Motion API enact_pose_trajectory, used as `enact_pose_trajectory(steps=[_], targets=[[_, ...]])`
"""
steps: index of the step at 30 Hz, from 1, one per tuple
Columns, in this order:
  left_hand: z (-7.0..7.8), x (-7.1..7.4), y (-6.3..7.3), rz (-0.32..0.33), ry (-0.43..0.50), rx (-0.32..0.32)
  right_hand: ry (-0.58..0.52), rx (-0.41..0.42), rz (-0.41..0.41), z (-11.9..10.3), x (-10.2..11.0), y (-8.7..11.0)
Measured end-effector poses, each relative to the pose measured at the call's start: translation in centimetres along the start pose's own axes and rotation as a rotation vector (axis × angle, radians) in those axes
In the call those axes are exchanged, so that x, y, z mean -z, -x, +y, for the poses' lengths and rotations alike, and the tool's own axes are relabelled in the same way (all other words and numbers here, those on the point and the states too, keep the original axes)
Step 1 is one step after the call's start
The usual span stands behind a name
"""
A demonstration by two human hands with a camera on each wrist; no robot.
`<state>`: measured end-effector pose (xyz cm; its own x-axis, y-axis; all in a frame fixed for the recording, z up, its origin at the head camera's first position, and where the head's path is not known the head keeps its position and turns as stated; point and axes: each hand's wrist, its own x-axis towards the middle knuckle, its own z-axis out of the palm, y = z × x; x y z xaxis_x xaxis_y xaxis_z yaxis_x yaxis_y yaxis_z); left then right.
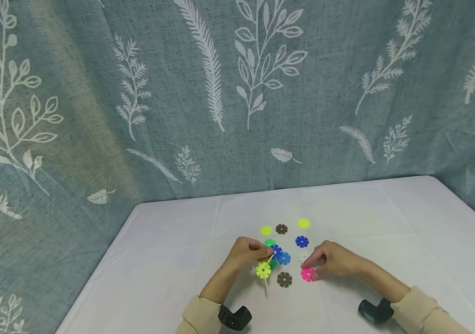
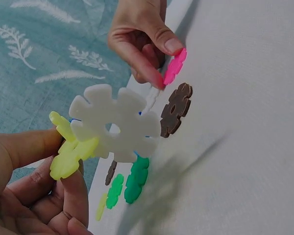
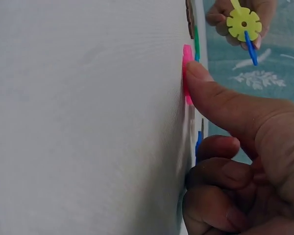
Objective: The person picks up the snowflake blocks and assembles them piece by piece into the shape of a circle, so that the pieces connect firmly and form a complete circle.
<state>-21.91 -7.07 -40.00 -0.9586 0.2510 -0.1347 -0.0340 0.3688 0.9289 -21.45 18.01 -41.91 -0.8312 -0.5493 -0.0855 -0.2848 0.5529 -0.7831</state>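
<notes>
My left hand (image 1: 243,252) pinches a small joined cluster of notched plastic discs. In it are a yellow disc (image 1: 263,270), a blue disc (image 1: 276,251) and a white disc (image 2: 130,134), slotted together at angles. The cluster is held over the table. To the right, my right hand (image 1: 337,260) pinches a pink notched disc (image 1: 307,274) at its edge between thumb and index finger, close to the tabletop. Beside that disc lies a white disc (image 1: 303,256), partly behind the right fingers. A brown disc (image 1: 284,279) lies between the two hands.
Several loose discs lie on the white-covered table (image 1: 170,260): a light blue disc (image 1: 284,258), green discs near the left hand, a dark blue disc (image 1: 302,241), another brown disc (image 1: 281,229) and two yellow ones farther back. A patterned curtain (image 1: 221,93) hangs behind the table.
</notes>
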Motion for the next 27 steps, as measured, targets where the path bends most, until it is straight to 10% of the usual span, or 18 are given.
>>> enact_pose_trajectory(steps=[16,27], targets=[[0.0,0.2,0.2,-0.073,0.031,-0.033,-0.024,0.081,0.025,-0.4,0.3,0.0],[1.3,-0.2,0.4,-0.122,0.003,-0.04,0.03,0.104,0.295,-3.4,0.1,-0.6]])
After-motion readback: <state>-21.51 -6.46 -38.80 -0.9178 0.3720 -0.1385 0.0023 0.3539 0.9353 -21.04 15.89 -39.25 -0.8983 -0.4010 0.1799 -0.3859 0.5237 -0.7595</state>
